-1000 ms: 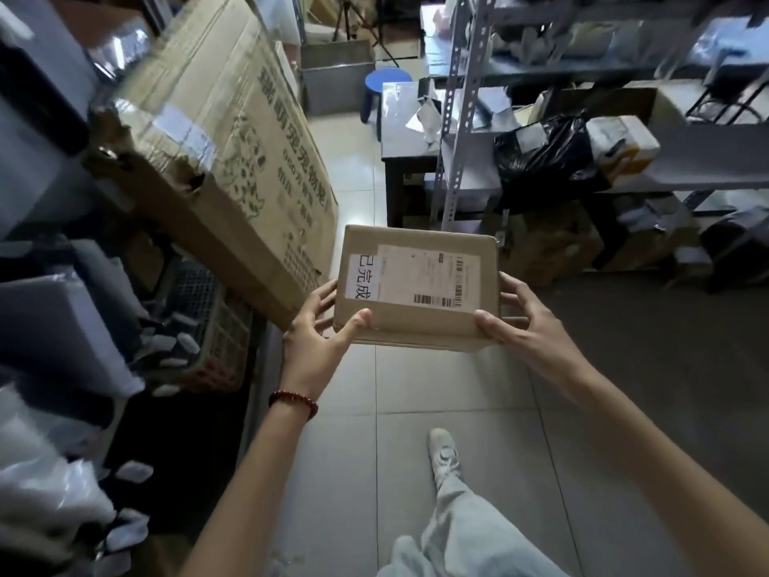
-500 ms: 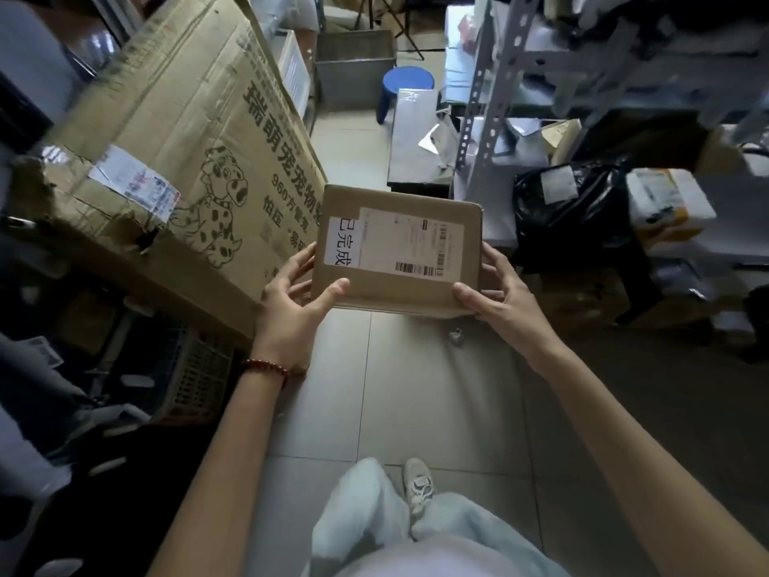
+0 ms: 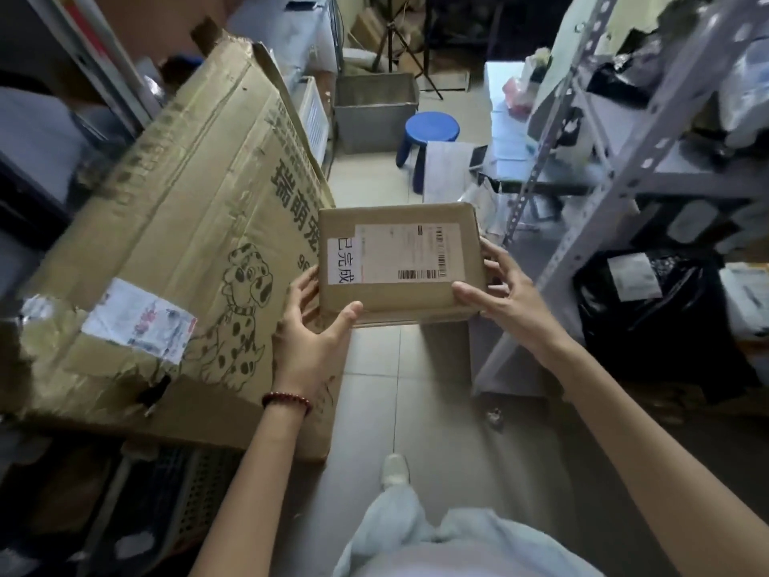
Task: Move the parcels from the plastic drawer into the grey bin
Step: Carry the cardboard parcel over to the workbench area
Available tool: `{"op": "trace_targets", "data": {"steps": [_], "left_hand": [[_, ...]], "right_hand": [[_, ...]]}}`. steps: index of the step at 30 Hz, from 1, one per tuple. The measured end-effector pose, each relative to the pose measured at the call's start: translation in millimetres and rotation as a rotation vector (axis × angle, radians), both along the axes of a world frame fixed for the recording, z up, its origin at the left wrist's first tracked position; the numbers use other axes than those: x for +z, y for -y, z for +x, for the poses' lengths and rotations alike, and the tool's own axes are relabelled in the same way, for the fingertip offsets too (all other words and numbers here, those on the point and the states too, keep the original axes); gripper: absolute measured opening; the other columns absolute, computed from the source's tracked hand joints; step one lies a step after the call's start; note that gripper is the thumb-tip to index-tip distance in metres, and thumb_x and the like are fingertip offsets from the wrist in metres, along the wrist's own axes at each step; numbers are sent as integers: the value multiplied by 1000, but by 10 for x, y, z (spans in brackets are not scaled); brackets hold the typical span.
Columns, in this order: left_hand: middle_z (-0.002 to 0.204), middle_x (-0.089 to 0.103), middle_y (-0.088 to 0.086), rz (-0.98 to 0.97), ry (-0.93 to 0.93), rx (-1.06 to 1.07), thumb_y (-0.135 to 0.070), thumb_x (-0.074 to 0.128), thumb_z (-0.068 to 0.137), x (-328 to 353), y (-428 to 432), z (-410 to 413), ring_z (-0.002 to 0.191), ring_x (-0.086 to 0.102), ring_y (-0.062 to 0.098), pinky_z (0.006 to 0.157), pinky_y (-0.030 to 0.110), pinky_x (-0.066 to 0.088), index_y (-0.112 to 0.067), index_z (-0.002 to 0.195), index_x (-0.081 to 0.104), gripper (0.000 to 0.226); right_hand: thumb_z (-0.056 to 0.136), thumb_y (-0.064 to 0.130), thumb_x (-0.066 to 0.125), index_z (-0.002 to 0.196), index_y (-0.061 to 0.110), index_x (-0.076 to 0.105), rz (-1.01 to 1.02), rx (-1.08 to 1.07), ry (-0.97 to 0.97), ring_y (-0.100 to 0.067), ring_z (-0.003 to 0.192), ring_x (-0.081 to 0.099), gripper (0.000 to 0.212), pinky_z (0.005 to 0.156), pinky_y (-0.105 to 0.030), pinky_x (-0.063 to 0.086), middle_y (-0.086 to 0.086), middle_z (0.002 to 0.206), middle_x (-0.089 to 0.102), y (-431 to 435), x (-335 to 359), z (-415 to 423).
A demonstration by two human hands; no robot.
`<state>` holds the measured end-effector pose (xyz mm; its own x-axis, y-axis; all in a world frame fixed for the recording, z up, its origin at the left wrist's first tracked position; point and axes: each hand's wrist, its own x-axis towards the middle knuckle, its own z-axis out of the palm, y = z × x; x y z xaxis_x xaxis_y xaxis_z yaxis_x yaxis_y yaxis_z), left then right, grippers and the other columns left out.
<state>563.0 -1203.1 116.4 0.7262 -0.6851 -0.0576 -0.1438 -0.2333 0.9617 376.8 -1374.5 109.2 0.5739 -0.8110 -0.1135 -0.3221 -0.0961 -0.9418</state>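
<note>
In the head view the parcel (image 3: 399, 264) is still gripped at its ends by the left hand (image 3: 310, 331) and the right hand (image 3: 509, 293), thumbs curled onto its labelled top, above the tiled floor (image 3: 374, 410). The grey bin (image 3: 374, 124), beside the blue stool (image 3: 432, 126), is seen nearer than before.

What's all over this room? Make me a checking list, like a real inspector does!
Surface: tiled floor, one shoe on it.
Job's things: labelled parcel held up in the air; grey bin on the floor farther ahead.
Clutter: big dog-print carton leaning at left; black bag at right.
Grippers: left hand and right hand each grip one side of the parcel, thumbs on top.
Cables: nothing seen.
Surroundings: blue stool beside the bin; metal shelving at right.
</note>
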Motion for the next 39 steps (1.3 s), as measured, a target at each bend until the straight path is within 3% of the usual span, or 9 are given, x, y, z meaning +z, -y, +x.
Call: {"op": "trace_targets", "data": {"steps": [4, 9, 12, 16, 19, 21, 24, 32, 39], "left_hand": [[135, 52, -9, -33, -11, -21, -39, 74, 69, 90, 445, 558, 119, 52, 10, 98, 29, 45, -35, 136, 41, 74], [140, 50, -7, 10, -32, -63, -48, 75, 69, -3, 1000, 1158, 124, 51, 15, 98, 37, 47, -45, 133, 39, 73], [135, 52, -10, 30, -35, -44, -47, 78, 73, -103, 1352, 1379, 118, 53, 9, 96, 28, 47, -42, 134, 41, 71], [128, 48, -16, 31, -9, -37, -32, 72, 80, -28, 1961, 1565, 101, 52, -6, 75, 4, 43, -36, 137, 41, 66], [133, 51, -14, -14, -25, -37, -43, 71, 71, 75, 2418, 1748, 116, 52, 6, 95, 22, 45, -41, 131, 45, 65], [129, 55, -16, -46, -39, -25, -41, 71, 73, 107, 2697, 1852, 117, 53, 0, 96, 19, 45, -40, 130, 48, 61], [121, 56, -24, -47, -21, -24, -32, 72, 80, 116, 3053, 2016, 109, 55, -9, 86, 11, 47, -35, 133, 48, 59], [135, 54, -9, 10, -32, -96, -30, 74, 79, 48, 4099, 3001, 116, 55, 9, 81, 16, 49, -36, 134, 44, 63], [132, 53, -2, 238, 173, -161, -41, 79, 73, -133, 4945, 4028, 121, 50, 16, 104, 38, 44, -26, 136, 34, 79]], "right_hand": [[84, 29, 71, 142, 44, 33, -36, -20, 2, 1, 96, 58, 70, 77, -13, 47, 12, 125, 51, 410, 133, 502], [83, 34, 72, 144, 43, 34, -23, -27, -24, -10, 109, 61, 73, 89, -25, 51, 9, 137, 51, 977, 35, 986], [83, 36, 71, 144, 44, 34, -3, 11, -34, -8, 112, 60, 72, 96, -31, 51, 7, 137, 52, 1321, -86, 1221], [87, 27, 68, 142, 40, 37, 70, -22, 89, -3, 105, 60, 65, 80, -19, 55, 4, 133, 51, 1886, -77, 1447], [79, 39, 68, 137, 47, 41, 99, -48, 124, -15, 114, 60, 64, 92, -35, 53, 4, 137, 51, 2313, -20, 1544], [74, 46, 69, 136, 49, 43, 123, -69, 127, -18, 114, 61, 68, 91, -38, 53, 5, 137, 52, 2575, 19, 1650], [72, 46, 68, 137, 45, 43, 123, -101, 144, -18, 113, 61, 70, 86, -35, 55, 4, 135, 53, 2945, 66, 1883], [72, 48, 69, 136, 43, 43, 127, -161, 153, -13, 110, 61, 70, 81, -29, 55, 4, 132, 56, 3851, -47, 2772], [83, 33, 71, 138, 37, 41, 124, -176, 131, -13, 112, 58, 63, 75, -20, 53, 4, 132, 53, 4556, -147, 3842]]}}
